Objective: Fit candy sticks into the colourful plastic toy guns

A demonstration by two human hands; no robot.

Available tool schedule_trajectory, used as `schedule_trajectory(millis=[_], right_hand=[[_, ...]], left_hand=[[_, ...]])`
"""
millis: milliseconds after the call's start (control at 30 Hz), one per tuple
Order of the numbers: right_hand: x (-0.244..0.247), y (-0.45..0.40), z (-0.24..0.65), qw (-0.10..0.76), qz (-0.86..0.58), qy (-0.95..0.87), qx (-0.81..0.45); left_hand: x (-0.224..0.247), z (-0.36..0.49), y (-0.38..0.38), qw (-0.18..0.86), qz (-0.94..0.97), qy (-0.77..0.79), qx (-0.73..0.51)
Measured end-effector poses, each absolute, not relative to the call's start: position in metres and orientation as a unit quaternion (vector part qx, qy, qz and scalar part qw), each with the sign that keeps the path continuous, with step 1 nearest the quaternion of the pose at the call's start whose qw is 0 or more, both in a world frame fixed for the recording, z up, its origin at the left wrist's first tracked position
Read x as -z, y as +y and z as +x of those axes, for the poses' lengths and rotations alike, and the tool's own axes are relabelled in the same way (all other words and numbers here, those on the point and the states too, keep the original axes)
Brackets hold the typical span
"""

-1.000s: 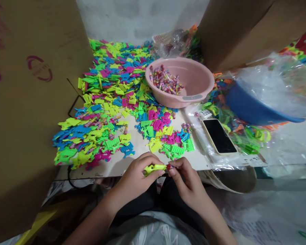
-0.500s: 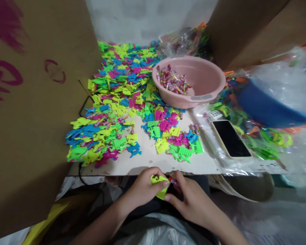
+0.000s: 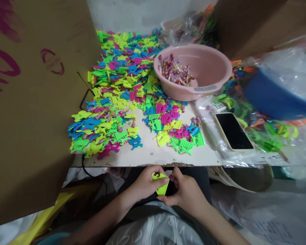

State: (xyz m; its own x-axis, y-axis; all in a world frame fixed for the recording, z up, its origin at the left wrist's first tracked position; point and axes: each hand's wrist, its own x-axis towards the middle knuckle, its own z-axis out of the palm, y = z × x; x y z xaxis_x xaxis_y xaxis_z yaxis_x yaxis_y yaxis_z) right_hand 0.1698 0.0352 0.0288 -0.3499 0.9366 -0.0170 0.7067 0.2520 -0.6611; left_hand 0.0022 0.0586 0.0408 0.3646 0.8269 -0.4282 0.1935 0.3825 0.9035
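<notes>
Below the table's front edge, my left hand point(image 3: 148, 183) pinches a yellow plastic piece point(image 3: 162, 187). My right hand point(image 3: 185, 190) is beside it, fingers closed on a small red and purple wrapped piece point(image 3: 173, 179); its thumb is at the yellow piece's lower edge. Many small plastic pieces point(image 3: 122, 81) in yellow, green, blue and pink cover the table's left and middle. A pink basin point(image 3: 209, 68) behind them holds a heap of small wrapped pieces point(image 3: 174, 71).
A cardboard box point(image 3: 40, 112) stands tall on the left. On the right are a phone point(image 3: 234, 131) on plastic wrap, a blue container point(image 3: 277, 95) and bagged colourful pieces. The white table point(image 3: 132, 160) ends just beyond my hands.
The view has tilted slightly, so the table sits higher in the picture. My right thumb has shifted left along the yellow piece's lower edge. Both hands keep their pieces.
</notes>
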Motion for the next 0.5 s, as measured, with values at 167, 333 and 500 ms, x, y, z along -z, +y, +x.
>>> schedule_trajectory(millis=[167, 333, 500], right_hand=[[-0.021, 0.024, 0.168, 0.189, -0.539, -0.752, -0.330], [-0.027, 0.021, 0.171, 0.220, -0.511, -0.792, -0.251], [-0.047, 0.029, 0.175, 0.252, -0.471, -0.792, -0.295]], left_hand=[[-0.052, 0.002, 0.052, 0.614, 0.576, 0.486, -0.232], [-0.053, -0.002, 0.048, 0.608, 0.560, 0.509, -0.241], [-0.051, -0.007, 0.050, 0.585, 0.584, 0.496, -0.267]])
